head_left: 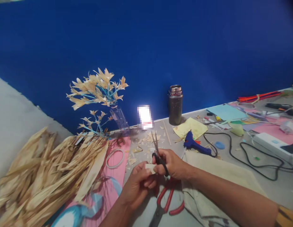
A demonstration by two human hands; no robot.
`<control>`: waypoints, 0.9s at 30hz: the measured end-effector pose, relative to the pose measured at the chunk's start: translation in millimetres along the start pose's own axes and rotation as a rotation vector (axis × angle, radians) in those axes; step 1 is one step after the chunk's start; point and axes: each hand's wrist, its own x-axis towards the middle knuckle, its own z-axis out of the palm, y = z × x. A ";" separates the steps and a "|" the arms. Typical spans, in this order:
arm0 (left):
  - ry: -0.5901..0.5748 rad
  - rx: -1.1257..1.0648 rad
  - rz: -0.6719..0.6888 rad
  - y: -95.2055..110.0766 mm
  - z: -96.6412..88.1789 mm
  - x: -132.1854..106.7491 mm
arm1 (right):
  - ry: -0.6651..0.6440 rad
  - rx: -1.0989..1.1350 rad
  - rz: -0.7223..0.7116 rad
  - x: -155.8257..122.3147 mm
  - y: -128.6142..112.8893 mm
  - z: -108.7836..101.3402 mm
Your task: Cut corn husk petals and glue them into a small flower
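I count two scissors, a black pair point(156, 147) and a red pair point(165, 194), one pale scrap point(150, 167), one blue glue gun point(195, 145), one dark flask point(175, 105), one tape ring point(115, 158), one vase point(120, 119).

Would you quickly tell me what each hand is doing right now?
Left hand: closed on a small pale piece.
Right hand: closed on black-handled scissors.

The right hand point(171, 164) grips black scissors point(158, 154); the left hand point(137, 183) pinches a pale husk piece point(150, 168) beside them.

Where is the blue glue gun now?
The blue glue gun lies right of centre in the head view, just beyond the right hand, below the yellow paper.
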 end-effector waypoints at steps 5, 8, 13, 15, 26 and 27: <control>0.103 -0.042 0.043 0.7 -2.1 3.0 | 0.168 0.187 0.083 0.5 2.6 -2.1; 0.117 0.092 0.023 -6.2 -1.9 3.8 | 0.074 0.169 0.100 1.0 7.1 -0.4; 0.157 0.217 0.030 -2.1 4.4 2.9 | 0.047 0.043 0.088 -1.1 11.6 -0.1; 0.112 0.183 -0.016 10.6 8.3 1.6 | 0.062 0.123 0.108 -1.8 10.9 -1.6; 0.243 0.049 0.064 -18.0 6.1 36.8 | 0.170 0.191 0.179 11.6 16.1 -0.9; 0.254 0.055 0.060 -24.6 0.4 39.6 | 0.169 0.091 0.175 12.4 16.9 0.2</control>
